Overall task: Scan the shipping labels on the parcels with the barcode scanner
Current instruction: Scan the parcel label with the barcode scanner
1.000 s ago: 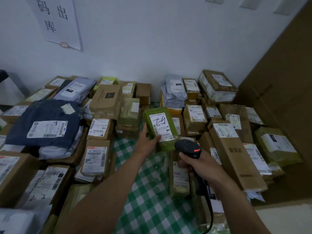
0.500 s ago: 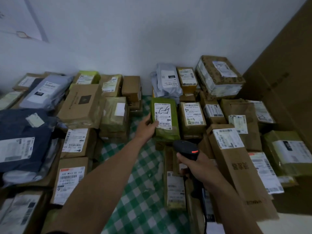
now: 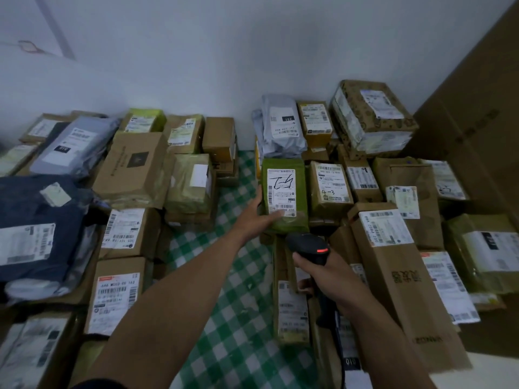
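Observation:
A green parcel [image 3: 285, 223] with a white shipping label marked by hand lies in the right-hand pile, next to an olive parcel [image 3: 330, 189] marked 4-3. My left hand [image 3: 257, 217] holds the green parcel at its lower left edge, thumb up its side and fingers across its lower label. My right hand [image 3: 325, 273] grips a black barcode scanner [image 3: 309, 244] just below that parcel. The scanner's red light shows and its head points toward the parcels. Its cable hangs down under my wrist.
Labelled parcels fill both sides: brown boxes [image 3: 132, 167] and a dark blue bag [image 3: 36, 226] on the left, a long brown carton [image 3: 398, 276] and grey bags [image 3: 280, 127] on the right. A green checked cloth [image 3: 233, 318] runs between them. A large cardboard sheet [image 3: 483, 130] leans at far right.
My left hand has carried the green parcel away from me and set it into the right pile beside the 4-3 parcel. The scanner hand stayed about where it was. The camera turned right.

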Available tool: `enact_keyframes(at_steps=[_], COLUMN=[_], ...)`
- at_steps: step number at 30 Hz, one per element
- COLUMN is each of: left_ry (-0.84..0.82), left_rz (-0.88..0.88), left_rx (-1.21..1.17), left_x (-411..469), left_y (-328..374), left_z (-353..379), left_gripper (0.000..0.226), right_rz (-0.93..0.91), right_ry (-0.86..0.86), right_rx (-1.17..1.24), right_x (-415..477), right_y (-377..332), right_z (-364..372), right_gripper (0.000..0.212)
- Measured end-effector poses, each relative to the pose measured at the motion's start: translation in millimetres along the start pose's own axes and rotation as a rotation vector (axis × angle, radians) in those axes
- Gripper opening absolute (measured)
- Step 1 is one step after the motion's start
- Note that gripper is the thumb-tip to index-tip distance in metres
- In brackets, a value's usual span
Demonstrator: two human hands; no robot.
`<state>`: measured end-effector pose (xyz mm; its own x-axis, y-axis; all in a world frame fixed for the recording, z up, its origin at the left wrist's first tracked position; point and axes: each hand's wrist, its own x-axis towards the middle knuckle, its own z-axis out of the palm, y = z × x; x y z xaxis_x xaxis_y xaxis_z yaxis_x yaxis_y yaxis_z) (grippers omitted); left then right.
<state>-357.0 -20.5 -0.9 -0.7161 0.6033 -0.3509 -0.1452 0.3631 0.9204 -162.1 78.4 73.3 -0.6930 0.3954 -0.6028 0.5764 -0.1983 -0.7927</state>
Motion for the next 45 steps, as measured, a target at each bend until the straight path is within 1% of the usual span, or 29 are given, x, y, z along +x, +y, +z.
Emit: enact_keyframes(at_steps=[2, 4, 6, 8, 10, 12, 14, 16, 19, 20, 22, 24, 26, 29, 31, 33, 35, 38, 39, 40, 41, 43, 45], left_ry=[-0.044, -0.057, -0.083, -0.124, -0.115, -0.049, 0.026, 0.046, 0.056, 0.093, 0.211, 0.333, 0.484, 0.700, 0.750, 0.772, 0.761, 0.683, 0.637, 0.594, 0.561, 0.527, 0.504], left_rz=[0.024, 0.031, 0.018, -0.031, -0.024, 0.022, 0.103, 0.154, 0.165, 0.168, 0.160, 0.157, 0.208, 0.290, 0.247, 0.145, 0.049, -0.101, -0.149, -0.168, -0.167, -0.105, -0.037], left_rx=[0.019, 0.000, -0.022, -0.083, -0.083, 0.008, 0.141, 0.210, 0.287, 0.326, 0.369, 0.355, 0.384, 0.527, 0.647, 0.634, 0.486, 0.257, 0.222, 0.191, 0.146, 0.046, 0.028], left_x=[0, -2, -3, -5, -7, -12, -15, -21, -39, -46, -61, -78, -93, -100, -96, -94, -93, -88, -89, -92, -94, -95, -95], left_y=[-1, -6, -9, -9, -7, -3, -2, -2, 1, 0, -2, -3, -1, -3, -8, -6, 0, 4, 3, 1, -2, -9, -16], left_z=[-6, -10, -9, -6, -6, -5, -5, -6, -21, -30, -56, -89, -124, -181, -214, -237, -253, -265, -265, -263, -261, -257, -256], left_gripper=[0.111, 0.112, 0.102, 0.090, 0.086, 0.084, 0.076, 0.064, 0.045, 0.043, 0.048, 0.049, 0.043, 0.037, 0.047, 0.065, 0.086, 0.129, 0.135, 0.132, 0.121, 0.088, 0.071], right_rz=[-0.002, -0.009, -0.018, -0.026, -0.031, -0.038, -0.049, -0.061, -0.061, -0.067, -0.092, -0.124, -0.154, -0.200, -0.238, -0.274, -0.291, -0.310, -0.314, -0.314, -0.310, -0.305, -0.302], right_ry=[-0.010, -0.022, -0.028, -0.029, -0.023, -0.015, -0.007, 0.002, 0.005, 0.009, 0.012, 0.012, 0.000, -0.026, -0.038, -0.042, -0.054, -0.056, -0.052, -0.050, -0.051, -0.055, -0.047], right_rx=[0.003, 0.001, -0.012, -0.019, -0.029, -0.036, -0.044, -0.058, -0.037, -0.042, -0.058, -0.070, -0.086, -0.128, -0.149, -0.155, -0.162, -0.164, -0.169, -0.175, -0.183, -0.197, -0.206], right_x=[-1, -2, -4, -7, -9, -13, -18, -23, -32, -34, -38, -41, -42, -44, -45, -46, -46, -45, -45, -45, -44, -43, -42], right_y=[-2, -2, -3, -4, -4, -3, -4, -5, -8, -8, -12, -18, -26, -40, -49, -57, -62, -64, -64, -65, -65, -64, -66], right_z=[2, 5, 10, 13, 17, 20, 25, 32, 51, 59, 75, 92, 108, 130, 144, 156, 166, 178, 180, 182, 184, 185, 187], right_gripper=[0.020, 0.018, 0.020, 0.021, 0.021, 0.026, 0.029, 0.026, 0.026, 0.028, 0.029, 0.030, 0.030, 0.025, 0.026, 0.030, 0.036, 0.040, 0.040, 0.039, 0.038, 0.037, 0.039])
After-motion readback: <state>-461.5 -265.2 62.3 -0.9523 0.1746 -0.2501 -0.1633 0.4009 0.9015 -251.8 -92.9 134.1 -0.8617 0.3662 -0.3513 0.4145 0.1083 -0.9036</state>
